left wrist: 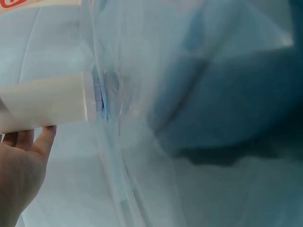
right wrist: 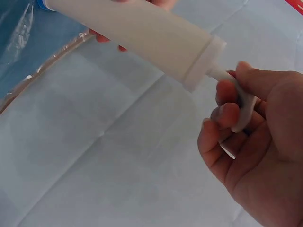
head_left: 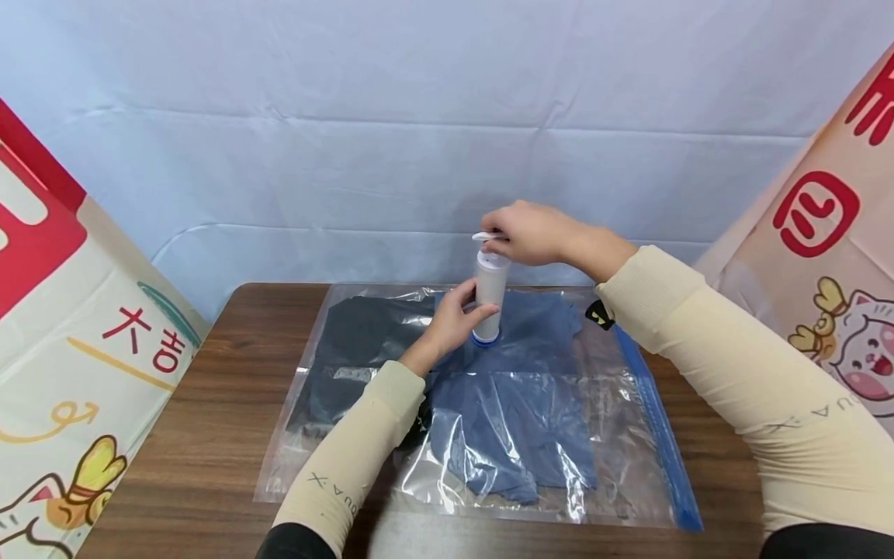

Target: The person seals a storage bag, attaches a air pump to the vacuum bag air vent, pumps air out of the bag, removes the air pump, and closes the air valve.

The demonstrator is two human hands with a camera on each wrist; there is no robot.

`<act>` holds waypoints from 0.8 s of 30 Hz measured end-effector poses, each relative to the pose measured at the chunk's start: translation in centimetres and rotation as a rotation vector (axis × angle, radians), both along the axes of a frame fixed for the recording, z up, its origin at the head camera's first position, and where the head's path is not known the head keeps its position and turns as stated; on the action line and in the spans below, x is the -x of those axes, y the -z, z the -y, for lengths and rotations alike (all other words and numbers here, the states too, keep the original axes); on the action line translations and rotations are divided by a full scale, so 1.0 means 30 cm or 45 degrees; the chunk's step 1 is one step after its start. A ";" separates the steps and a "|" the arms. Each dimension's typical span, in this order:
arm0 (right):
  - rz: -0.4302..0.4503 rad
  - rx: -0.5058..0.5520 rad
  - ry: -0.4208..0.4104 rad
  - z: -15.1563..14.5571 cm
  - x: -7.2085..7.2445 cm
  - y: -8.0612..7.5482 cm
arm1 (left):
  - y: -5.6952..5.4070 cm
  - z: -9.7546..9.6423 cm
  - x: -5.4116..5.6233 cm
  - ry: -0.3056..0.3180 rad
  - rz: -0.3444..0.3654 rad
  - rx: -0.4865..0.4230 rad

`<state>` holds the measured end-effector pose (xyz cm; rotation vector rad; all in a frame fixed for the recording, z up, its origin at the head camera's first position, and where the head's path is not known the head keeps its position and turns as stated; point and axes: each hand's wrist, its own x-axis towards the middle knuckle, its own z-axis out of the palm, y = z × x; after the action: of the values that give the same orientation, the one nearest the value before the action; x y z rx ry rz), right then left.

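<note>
Taking the white hand pump (head_left: 491, 289) as our landmark, we begin well to its left, where a printed cloth (head_left: 63, 380) with red characters hangs beside the wooden table (head_left: 168, 473). Nearer the pump, on its left side, we see a dark garment (head_left: 349, 334) through the clear plastic bag (head_left: 282, 466) spread on the table. Just left of the pump comes the left hand (head_left: 452, 317), its fingers and thumb curled round the barrel. The pump itself stands roughly upright on the bag, its lower end at a blue ring (head_left: 485, 340). At the pump's top, reaching in from its right, the right hand (head_left: 534, 235) grips the handle (right wrist: 244, 120) with curled fingers and thumb; we see a short length of rod below the handle. To the pump's right and in front of it, a blue garment (head_left: 538, 334) shows through the plastic. Farther right of the pump, we find a blue strip (head_left: 653, 423) along the bag's edge, then a second printed cloth (head_left: 831, 272).
</note>
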<state>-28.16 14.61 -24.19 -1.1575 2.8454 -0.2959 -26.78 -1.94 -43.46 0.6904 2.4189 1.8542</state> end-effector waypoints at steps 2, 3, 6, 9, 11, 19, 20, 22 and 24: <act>-0.012 -0.011 0.004 -0.002 -0.002 -0.014 | -0.001 -0.001 0.000 -0.005 0.005 0.006; -0.024 -0.014 0.008 -0.004 -0.001 -0.023 | -0.003 -0.001 0.000 -0.006 0.007 0.006; -0.066 0.000 0.023 -0.006 -0.002 -0.063 | -0.006 -0.003 0.002 -0.015 0.012 0.008; -0.126 0.039 0.019 -0.006 -0.001 -0.114 | -0.008 -0.004 0.002 -0.025 -0.003 0.023; -0.156 0.061 0.013 -0.005 -0.002 -0.153 | -0.009 -0.002 0.001 -0.037 -0.012 0.037; -0.296 0.172 0.054 -0.013 -0.024 -0.312 | -0.008 -0.002 -0.009 -0.059 -0.017 0.041; -0.321 0.190 0.075 -0.015 -0.027 -0.330 | -0.008 -0.002 -0.010 -0.060 -0.015 0.039; -0.368 0.214 0.122 -0.021 -0.030 -0.358 | -0.007 -0.004 -0.011 -0.062 -0.010 0.035; -0.402 0.227 0.169 -0.022 -0.030 -0.376 | -0.006 -0.005 -0.013 -0.060 -0.003 0.033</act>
<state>-27.25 15.27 -12.92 -1.1367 3.2377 -0.4156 -26.39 -1.79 -43.27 0.6396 2.4769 1.8364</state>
